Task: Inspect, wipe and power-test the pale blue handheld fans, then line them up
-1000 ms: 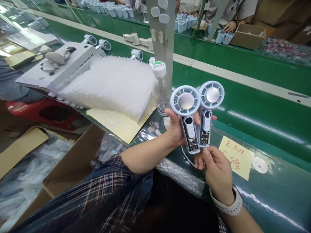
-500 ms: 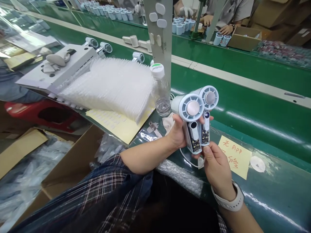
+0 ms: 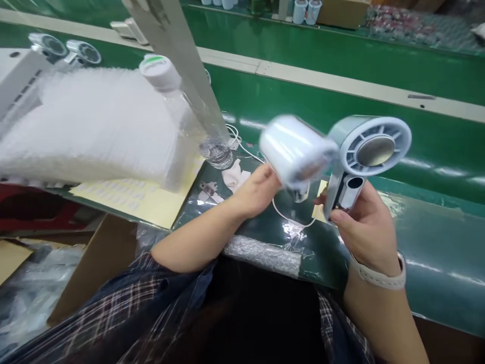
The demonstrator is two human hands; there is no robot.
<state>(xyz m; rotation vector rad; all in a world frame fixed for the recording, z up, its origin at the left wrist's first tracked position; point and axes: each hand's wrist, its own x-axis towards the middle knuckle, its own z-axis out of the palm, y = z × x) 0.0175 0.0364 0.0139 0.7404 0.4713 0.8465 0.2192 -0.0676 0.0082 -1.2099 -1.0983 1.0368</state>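
My left hand (image 3: 259,191) is closed on a light-blue handheld fan (image 3: 293,149), which is tilted and smeared by motion; most of its handle is out of sight. In my right hand (image 3: 369,227) is a second handheld fan (image 3: 369,151), held upright by its handle. Its round head faces me, with a silver disc in the middle, and a dark oval display shows on its handle. The two fan heads are close together, the left one partly overlapping the right one's edge. Below the left fan, a white cable (image 3: 290,217) curves over the green bench top.
A plastic bottle (image 3: 182,108) leans in view beside a metal post (image 3: 182,55). Left of it lies a stack of white sleeves (image 3: 102,121) on a yellow sheet (image 3: 162,210). Bubble wrap (image 3: 265,254) lies at the bench's front edge. More fans (image 3: 83,52) rest at far left.
The fans, held side by side before, have separated: the right one moved right and up in my right hand, the left one turned its face away. The view has swung right.
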